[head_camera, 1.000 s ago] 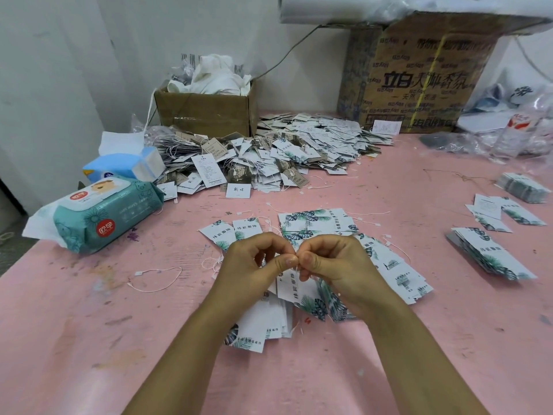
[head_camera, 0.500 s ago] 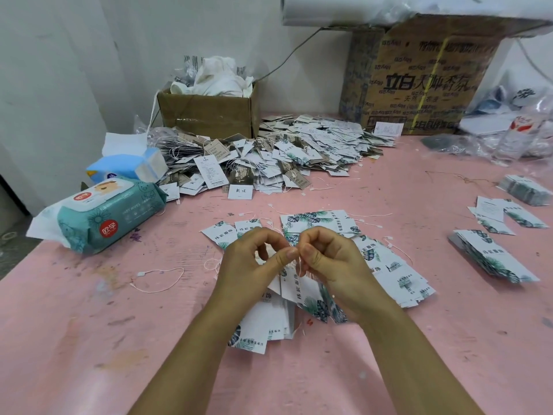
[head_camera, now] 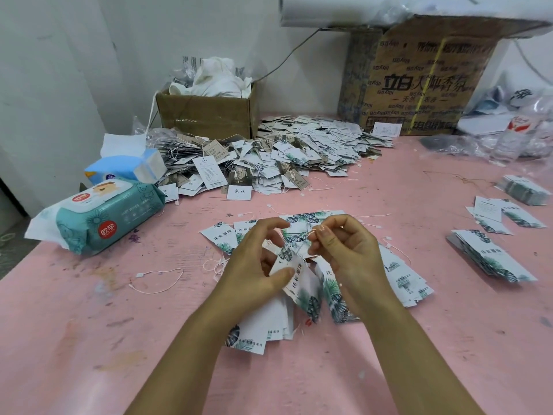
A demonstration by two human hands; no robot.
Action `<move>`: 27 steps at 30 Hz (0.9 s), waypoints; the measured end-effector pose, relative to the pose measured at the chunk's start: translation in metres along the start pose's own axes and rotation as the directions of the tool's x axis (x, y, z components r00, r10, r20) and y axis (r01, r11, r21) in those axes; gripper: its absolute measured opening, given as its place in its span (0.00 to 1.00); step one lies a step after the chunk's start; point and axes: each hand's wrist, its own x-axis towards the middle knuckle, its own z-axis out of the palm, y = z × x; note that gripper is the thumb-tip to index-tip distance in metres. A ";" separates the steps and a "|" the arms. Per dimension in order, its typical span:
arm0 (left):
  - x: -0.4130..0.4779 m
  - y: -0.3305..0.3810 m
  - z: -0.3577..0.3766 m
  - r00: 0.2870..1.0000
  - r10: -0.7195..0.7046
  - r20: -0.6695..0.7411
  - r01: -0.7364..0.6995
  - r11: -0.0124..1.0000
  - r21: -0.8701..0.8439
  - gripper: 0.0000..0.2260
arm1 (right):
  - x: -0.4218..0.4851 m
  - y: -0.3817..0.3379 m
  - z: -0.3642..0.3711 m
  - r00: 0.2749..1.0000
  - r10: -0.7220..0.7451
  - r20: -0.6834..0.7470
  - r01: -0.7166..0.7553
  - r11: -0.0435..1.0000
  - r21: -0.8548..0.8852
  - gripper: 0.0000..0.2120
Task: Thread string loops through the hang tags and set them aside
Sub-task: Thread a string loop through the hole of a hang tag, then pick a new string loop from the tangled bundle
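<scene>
My left hand (head_camera: 254, 268) grips a tag (head_camera: 296, 277); my right hand (head_camera: 350, 256) pinches its string (head_camera: 308, 234), both above the tag pile (head_camera: 398, 274).

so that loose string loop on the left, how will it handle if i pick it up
The string loop is probably floppy: it lies in a slack, uneven curve on the table. Likely very light, being so thin, so a push may just bunch it. Its clasp looks easiest to pinch.

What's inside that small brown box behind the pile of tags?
Crumpled white cloth bulges out of the small cardboard box. Whatever lies below the rim is hidden by the box's walls.
</scene>
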 end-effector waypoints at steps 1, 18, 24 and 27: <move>0.000 0.000 -0.001 1.000 -0.007 -0.016 0.006 0.999 -0.041 0.28 | 0.001 0.000 -0.001 1.000 -0.004 -0.012 0.004 1.000 -0.013 0.07; 0.008 -0.002 -0.012 0.935 -0.246 -0.255 0.068 0.831 -0.552 0.17 | 0.000 0.000 -0.004 0.893 0.394 0.217 -0.371 0.918 -0.137 0.10; 0.010 -0.005 -0.012 0.902 -0.248 -0.353 0.028 0.850 -0.526 0.16 | -0.001 0.000 -0.003 0.817 0.470 0.334 -0.444 0.882 -0.155 0.13; 0.009 -0.006 -0.010 0.903 -0.246 -0.351 0.034 0.858 -0.513 0.16 | -0.004 0.003 -0.001 0.832 0.465 0.303 -0.400 0.881 -0.253 0.10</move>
